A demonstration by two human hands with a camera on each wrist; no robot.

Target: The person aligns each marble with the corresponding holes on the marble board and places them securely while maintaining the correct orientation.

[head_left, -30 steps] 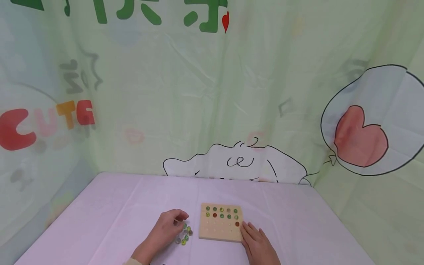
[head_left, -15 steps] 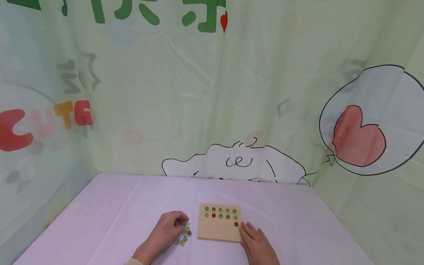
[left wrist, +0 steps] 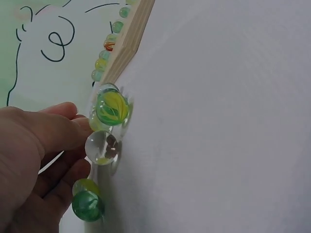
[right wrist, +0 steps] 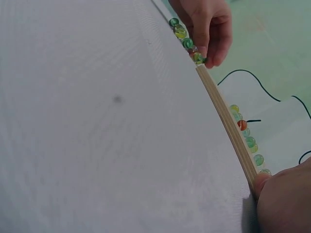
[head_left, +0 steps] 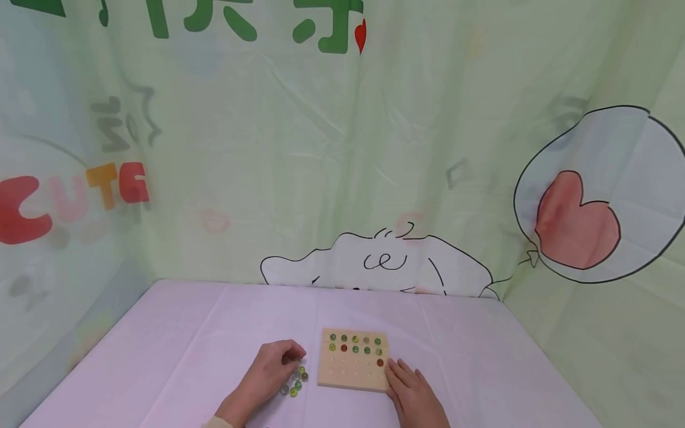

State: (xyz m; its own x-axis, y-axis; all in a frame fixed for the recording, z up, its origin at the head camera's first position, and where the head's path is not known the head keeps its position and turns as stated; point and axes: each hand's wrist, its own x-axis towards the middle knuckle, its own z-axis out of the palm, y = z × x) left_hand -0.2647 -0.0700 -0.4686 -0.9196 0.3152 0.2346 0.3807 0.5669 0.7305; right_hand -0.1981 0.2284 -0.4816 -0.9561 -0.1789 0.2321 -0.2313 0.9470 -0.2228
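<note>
My left hand (head_left: 270, 368) bends over a loose cluster of glass marbles (head_left: 298, 385) left of a wooden board. Its thumb and fingertips pinch at a green marble (right wrist: 204, 60) on the board side of the cluster. In the left wrist view, a clear marble (left wrist: 102, 147) and a green-yellow marble (left wrist: 112, 108) lie close to the fingertips. My right hand (head_left: 418, 397) rests against the right edge of the wooden board (head_left: 348, 379), fingers straight and together. Marbles fill the board's two back rows, and a red-brown marble (head_left: 380, 362) sits at the right of the third row.
A pale pink cloth covers the table (head_left: 230, 321). Behind it hangs a light green printed curtain (head_left: 321, 148) with lettering, a dog outline and a balloon. The board's other front hollows are bare.
My left fingertips have dipped slightly into the cluster, covering more of its far marbles. My right hand stays at the board's edge. The head view has shifted slightly.
</note>
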